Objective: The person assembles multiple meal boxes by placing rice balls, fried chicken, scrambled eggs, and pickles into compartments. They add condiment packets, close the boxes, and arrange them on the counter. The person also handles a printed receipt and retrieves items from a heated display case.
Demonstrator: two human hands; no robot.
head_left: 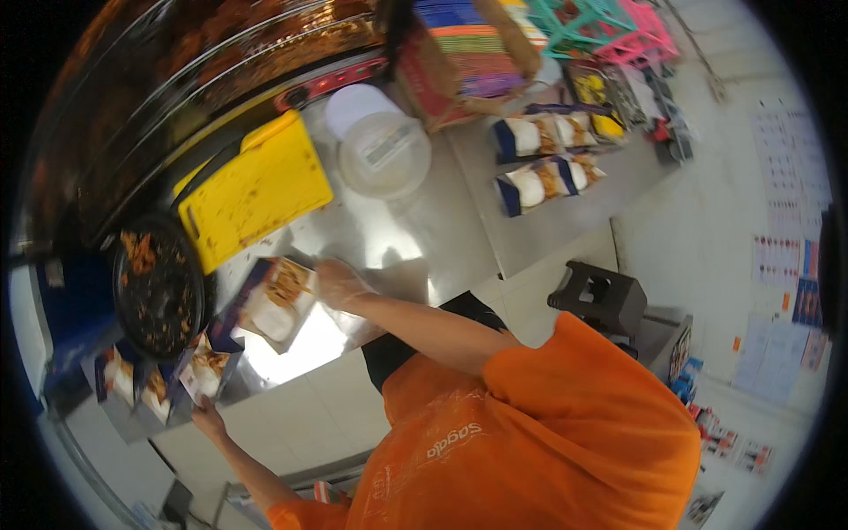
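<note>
In my gloved right hand, slightly blurred, is the edge of an open cardboard food box. White rice or a similar white mound sits in it beside shredded brown meat. At the counter's left end, my left hand has its fingers on the near edge of a second open food box with similar contents. Two more filled boxes, one of them a food box with a dark lid, stand left of that hand. A round black pan with meat scraps lies just beyond them.
A stained yellow cutting board lies behind the pan, before a lit glass cabinet. Right of it are a clear round tub and a paper bag of colourful packs. Filled double boxes occupy the right counter; a dark stool stands below.
</note>
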